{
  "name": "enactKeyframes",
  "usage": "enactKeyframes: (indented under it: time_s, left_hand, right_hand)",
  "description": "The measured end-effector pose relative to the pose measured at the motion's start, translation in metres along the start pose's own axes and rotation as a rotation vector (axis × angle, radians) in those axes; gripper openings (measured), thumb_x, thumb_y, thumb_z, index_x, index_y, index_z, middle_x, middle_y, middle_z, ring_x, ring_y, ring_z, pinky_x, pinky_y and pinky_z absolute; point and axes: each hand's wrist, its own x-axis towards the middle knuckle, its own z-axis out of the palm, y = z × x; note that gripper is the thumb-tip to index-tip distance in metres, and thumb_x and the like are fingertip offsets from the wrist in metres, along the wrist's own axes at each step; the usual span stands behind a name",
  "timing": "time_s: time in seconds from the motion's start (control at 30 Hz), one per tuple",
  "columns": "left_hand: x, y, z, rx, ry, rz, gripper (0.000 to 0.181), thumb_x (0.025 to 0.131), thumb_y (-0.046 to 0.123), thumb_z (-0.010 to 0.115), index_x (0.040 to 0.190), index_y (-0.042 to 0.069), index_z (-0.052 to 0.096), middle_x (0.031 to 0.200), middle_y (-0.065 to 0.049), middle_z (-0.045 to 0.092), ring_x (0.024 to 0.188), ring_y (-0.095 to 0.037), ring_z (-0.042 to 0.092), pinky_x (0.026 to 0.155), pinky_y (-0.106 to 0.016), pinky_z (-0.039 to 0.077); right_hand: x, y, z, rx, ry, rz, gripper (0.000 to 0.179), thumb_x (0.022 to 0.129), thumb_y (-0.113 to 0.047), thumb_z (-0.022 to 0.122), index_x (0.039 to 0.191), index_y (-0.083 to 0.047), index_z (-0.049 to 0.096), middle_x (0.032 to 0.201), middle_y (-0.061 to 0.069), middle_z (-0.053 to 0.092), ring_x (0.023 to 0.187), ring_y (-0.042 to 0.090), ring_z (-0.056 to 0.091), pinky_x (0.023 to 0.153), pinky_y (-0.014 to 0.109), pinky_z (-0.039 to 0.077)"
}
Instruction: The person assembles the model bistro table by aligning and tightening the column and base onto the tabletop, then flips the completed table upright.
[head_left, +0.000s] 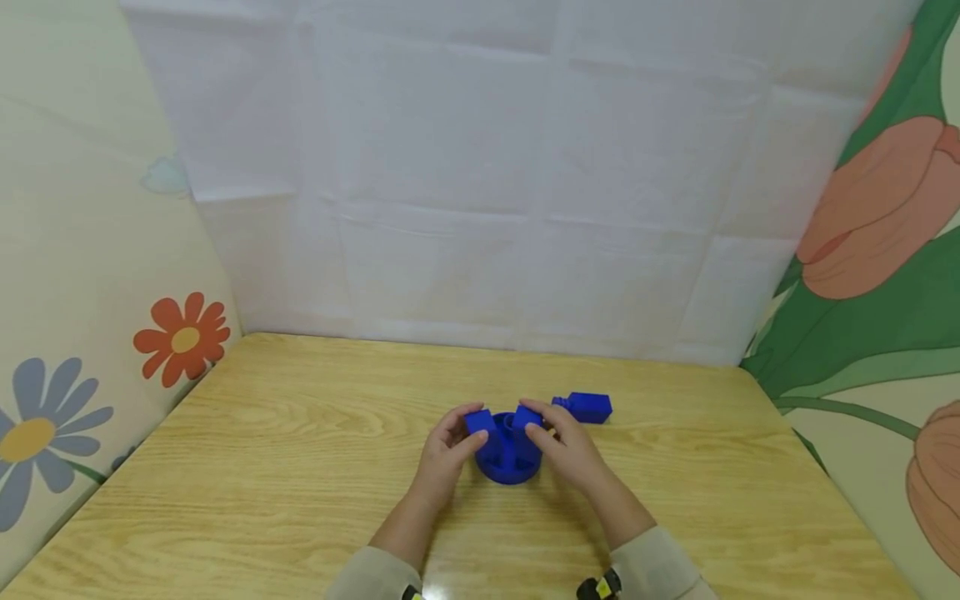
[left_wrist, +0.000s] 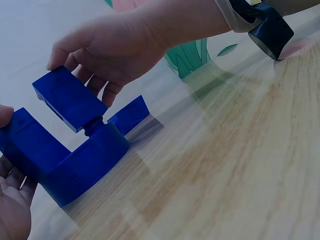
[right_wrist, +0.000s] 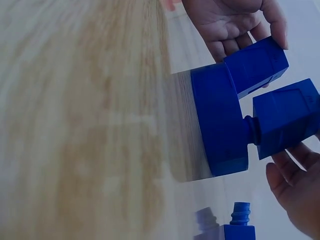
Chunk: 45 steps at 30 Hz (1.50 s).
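Observation:
A round blue base [head_left: 507, 477] with a raised rim stands on the table between the hands. My left hand [head_left: 444, 457] grips a blue rectangular block [head_left: 480, 422] upright at the base's left side; its lower end is hidden by the rim. On the right, my right hand [head_left: 573, 452] holds a second blue block [right_wrist: 286, 118] between thumb and fingers. That block's threaded neck [right_wrist: 251, 130] points down at the base, partly showing above the rim. A third blue block [head_left: 590, 407], also with a threaded neck, lies on its side behind the right hand.
The wood-grain table [head_left: 315, 500] extends around the base. A white cloth [head_left: 480, 208] hangs behind its far edge, and flower-printed cloths hang at left and right. A dark wrist strap [head_left: 600, 586] shows at the right sleeve.

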Motion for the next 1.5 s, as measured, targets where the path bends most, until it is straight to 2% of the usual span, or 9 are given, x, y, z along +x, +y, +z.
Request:
enactKeyframes:
  time_s: [0.13, 0.3, 0.47, 0.7, 0.83, 0.97, 1.2, 1.37, 1.5]
  left_hand:
    - [0.000, 0.000, 0.000, -0.001, 0.003, -0.003, 0.044, 0.088, -0.004, 0.060, 0.130, -0.010, 0.051, 0.134, -0.030, 0.053, 0.103, -0.001, 0.060, 0.090, -0.017, 0.048]
    - [0.000, -0.001, -0.001, 0.009, 0.003, 0.000, 0.043, 0.089, -0.004, 0.060, 0.130, -0.010, 0.051, 0.134, -0.029, 0.054, 0.104, -0.001, 0.060, 0.091, -0.016, 0.047]
    - [0.001, -0.002, 0.000, 0.012, -0.002, -0.001, 0.043, 0.089, -0.003, 0.061, 0.131, -0.010, 0.051, 0.135, -0.031, 0.053, 0.105, -0.001, 0.060, 0.092, -0.016, 0.047]
    - [-0.001, -0.001, 0.000, 0.016, 0.002, 0.003, 0.043, 0.089, -0.004, 0.061, 0.130, -0.010, 0.051, 0.132, -0.026, 0.057, 0.104, -0.001, 0.060, 0.090, -0.017, 0.048]
    - [-0.002, 0.000, 0.001, 0.023, 0.001, 0.018, 0.044, 0.089, -0.002, 0.061, 0.130, -0.012, 0.050, 0.129, -0.023, 0.059, 0.103, -0.002, 0.060, 0.090, -0.017, 0.048]
    - [-0.002, 0.000, 0.001, 0.023, -0.002, 0.024, 0.044, 0.089, -0.002, 0.061, 0.130, -0.013, 0.048, 0.130, -0.026, 0.058, 0.103, -0.002, 0.060, 0.090, -0.017, 0.048]
    - [-0.001, 0.001, 0.001, 0.008, -0.003, 0.027, 0.044, 0.089, -0.005, 0.060, 0.130, -0.014, 0.049, 0.131, -0.029, 0.056, 0.102, -0.002, 0.060, 0.089, -0.016, 0.048]
    - [-0.001, 0.002, 0.001, -0.004, -0.001, 0.025, 0.043, 0.089, -0.005, 0.060, 0.130, -0.013, 0.049, 0.132, -0.030, 0.055, 0.102, -0.002, 0.059, 0.090, -0.016, 0.048]
    - [-0.002, 0.003, 0.001, 0.007, -0.001, 0.020, 0.044, 0.089, -0.004, 0.060, 0.130, -0.013, 0.049, 0.132, -0.030, 0.055, 0.102, -0.002, 0.059, 0.090, -0.016, 0.047]
  right_hand:
    - [0.000, 0.000, 0.000, 0.117, -0.003, 0.012, 0.040, 0.098, -0.014, 0.053, 0.138, -0.009, 0.055, 0.130, 0.015, 0.061, 0.103, 0.019, 0.055, 0.084, 0.031, 0.047]
    - [0.004, 0.001, 0.003, 0.336, -0.055, 0.076, 0.049, 0.096, -0.011, 0.050, 0.144, -0.004, 0.047, 0.149, 0.019, 0.046, 0.130, 0.033, 0.049, 0.109, 0.047, 0.039]
    - [0.005, 0.002, 0.004, 0.431, -0.111, 0.116, 0.052, 0.094, -0.013, 0.046, 0.145, -0.001, 0.043, 0.143, 0.024, 0.050, 0.138, 0.038, 0.042, 0.116, 0.054, 0.027]
    - [0.007, 0.003, 0.006, 0.471, -0.089, 0.157, 0.051, 0.096, -0.016, 0.053, 0.144, -0.003, 0.044, 0.149, 0.022, 0.045, 0.134, 0.033, 0.045, 0.115, 0.048, 0.031]
    - [0.007, 0.006, 0.009, 0.466, -0.054, 0.138, 0.050, 0.097, -0.011, 0.057, 0.144, -0.002, 0.044, 0.138, 0.024, 0.052, 0.118, 0.020, 0.055, 0.102, 0.031, 0.043]
    - [0.008, 0.009, 0.009, 0.466, -0.013, 0.118, 0.047, 0.097, -0.009, 0.057, 0.142, 0.000, 0.046, 0.129, 0.021, 0.056, 0.105, 0.009, 0.054, 0.091, 0.021, 0.045]
    - [0.006, 0.011, 0.007, 0.485, 0.066, 0.145, 0.044, 0.096, -0.009, 0.056, 0.138, 0.002, 0.050, 0.125, 0.019, 0.056, 0.107, 0.011, 0.051, 0.096, 0.025, 0.042]
    - [0.005, 0.013, 0.006, 0.438, 0.102, 0.189, 0.044, 0.095, -0.013, 0.061, 0.137, -0.003, 0.051, 0.120, 0.014, 0.058, 0.106, 0.013, 0.053, 0.093, 0.026, 0.045]
    - [0.003, 0.014, 0.005, 0.468, 0.117, 0.191, 0.039, 0.098, -0.012, 0.055, 0.135, 0.000, 0.051, 0.115, 0.012, 0.057, 0.101, 0.011, 0.053, 0.089, 0.027, 0.048]
